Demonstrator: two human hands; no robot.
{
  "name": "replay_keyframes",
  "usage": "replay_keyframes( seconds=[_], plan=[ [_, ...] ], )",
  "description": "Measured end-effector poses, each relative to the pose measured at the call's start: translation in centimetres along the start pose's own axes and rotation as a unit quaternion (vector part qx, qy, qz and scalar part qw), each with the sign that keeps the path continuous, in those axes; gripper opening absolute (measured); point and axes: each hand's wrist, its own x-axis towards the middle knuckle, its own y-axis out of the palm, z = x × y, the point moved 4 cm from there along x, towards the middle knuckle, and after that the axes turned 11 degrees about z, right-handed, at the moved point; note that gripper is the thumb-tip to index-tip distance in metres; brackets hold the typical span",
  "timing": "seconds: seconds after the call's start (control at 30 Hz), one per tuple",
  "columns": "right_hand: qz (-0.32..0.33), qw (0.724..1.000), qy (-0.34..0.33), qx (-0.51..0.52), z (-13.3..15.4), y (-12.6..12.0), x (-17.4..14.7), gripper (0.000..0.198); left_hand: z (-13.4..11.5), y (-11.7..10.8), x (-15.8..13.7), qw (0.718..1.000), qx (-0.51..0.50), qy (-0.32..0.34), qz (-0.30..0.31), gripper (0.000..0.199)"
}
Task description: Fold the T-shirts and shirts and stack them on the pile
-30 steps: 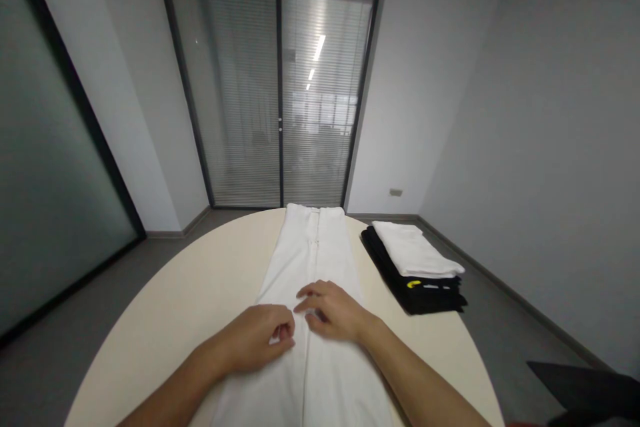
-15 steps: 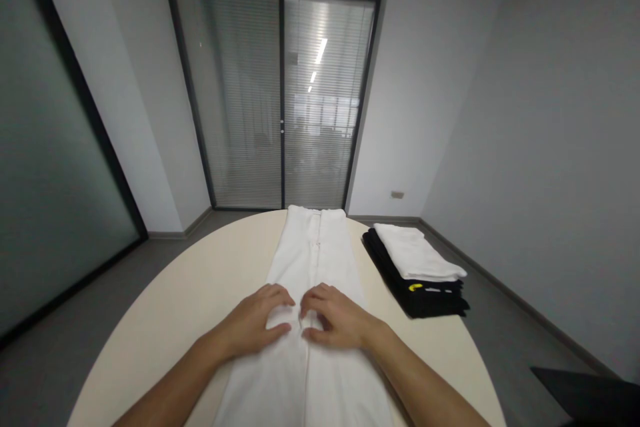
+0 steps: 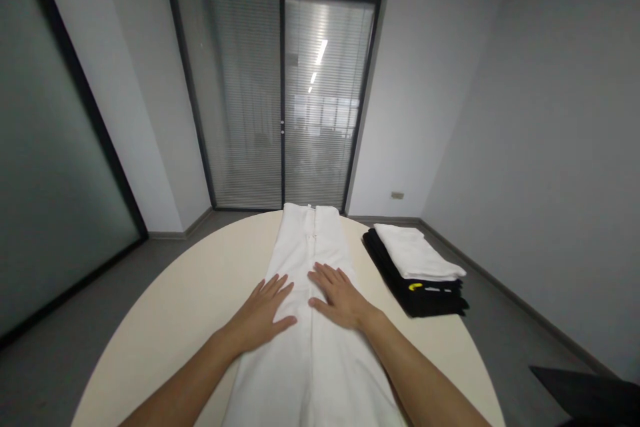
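A long white garment point(image 3: 300, 373) lies lengthwise down the table, its two sides folded inward so the edges meet along a middle seam. My left hand point(image 3: 265, 313) rests flat on its left half, fingers spread and pointing away from me. On the right half, my right hand point(image 3: 340, 297) also lies flat with its fingers stretched out, slightly farther forward. The middle seam runs between the two hands, and neither one grips the cloth. Under my palms the fabric is hidden, and its near end runs out of the picture.
The round cream table point(image 3: 200, 293) carries a stack at the right: a folded white cloth point(image 3: 415, 250) on top of folded black cloths point(image 3: 430, 303) with a yellow mark. Beyond the table stand glass panels with blinds point(image 3: 240, 100). A black object point(image 3: 590, 390) juts in at lower right.
My curled fingers at the middle seam have opened and flattened onto the cloth. Both hands moved slightly forward, the right one also outward. The garment's far end has shifted a little left.
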Motion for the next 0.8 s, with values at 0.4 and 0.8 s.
replay_keyframes(
  seconds=[0.4,0.8],
  plan=[
    [0.031,0.999,0.043,-0.006,-1.3,0.7,-0.6,0.072,-5.9,-0.7,-2.6,0.981,-0.016,0.179,0.076,0.071],
    [0.005,0.995,0.011,-0.096,0.9,0.8,-3.7,0.055,-10.8,0.1,-4.5,0.931,-0.075,0.336,0.120,0.068]
  ],
)
